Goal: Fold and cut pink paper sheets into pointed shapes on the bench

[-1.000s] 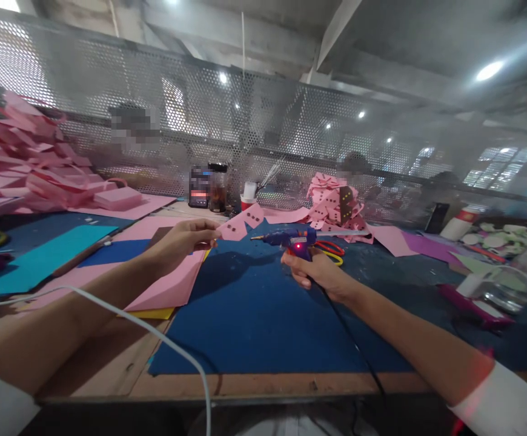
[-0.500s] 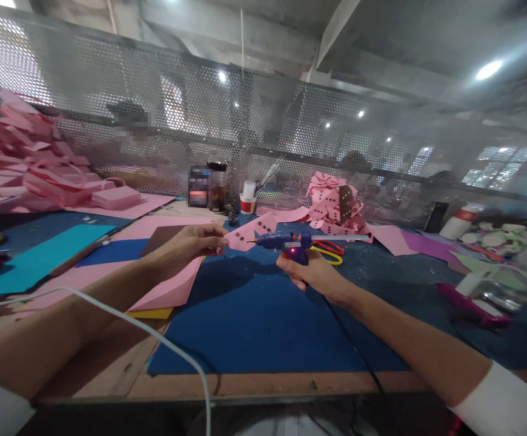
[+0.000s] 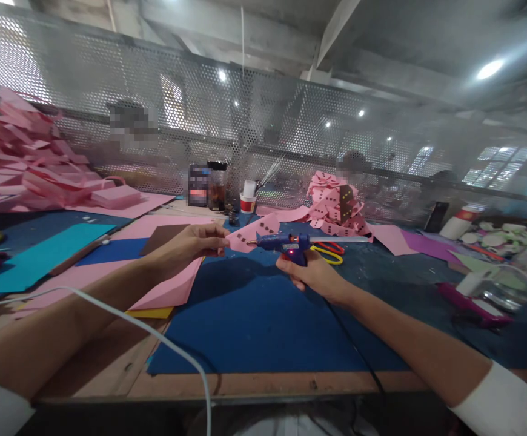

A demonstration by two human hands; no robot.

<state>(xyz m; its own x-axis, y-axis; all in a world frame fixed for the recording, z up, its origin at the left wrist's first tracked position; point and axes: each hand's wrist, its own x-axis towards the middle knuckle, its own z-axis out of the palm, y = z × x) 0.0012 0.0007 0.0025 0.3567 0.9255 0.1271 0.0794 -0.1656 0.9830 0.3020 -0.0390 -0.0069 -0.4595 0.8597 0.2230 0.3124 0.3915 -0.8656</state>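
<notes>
Between the thumb and fingers of my left hand (image 3: 198, 242) is the left end of a pink strip with dark square spots (image 3: 245, 235), held above the blue mat (image 3: 263, 327). My right hand (image 3: 313, 275) is wrapped round the handle of a blue hot glue gun (image 3: 286, 243), whose small red light is lit. A clear glue stick (image 3: 336, 239) juts from its back. The gun's nozzle points left and lies over the strip in this view; I cannot tell whether it touches. Red and yellow handled scissors (image 3: 329, 251) lie behind my right hand.
Pink pieces (image 3: 31, 157) are heaped at the left, and spotted pink pieces (image 3: 334, 206) at the back. A jar (image 3: 217, 186) and a red-and-white cup (image 3: 248, 200) stand before the perforated metal screen (image 3: 263, 121). A white cable (image 3: 154, 333) crosses my left forearm; a dark cord (image 3: 352, 342) trails below the gun.
Almost nothing differs. The strip and the glue gun have shifted very slightly, and both hands keep their grip.
</notes>
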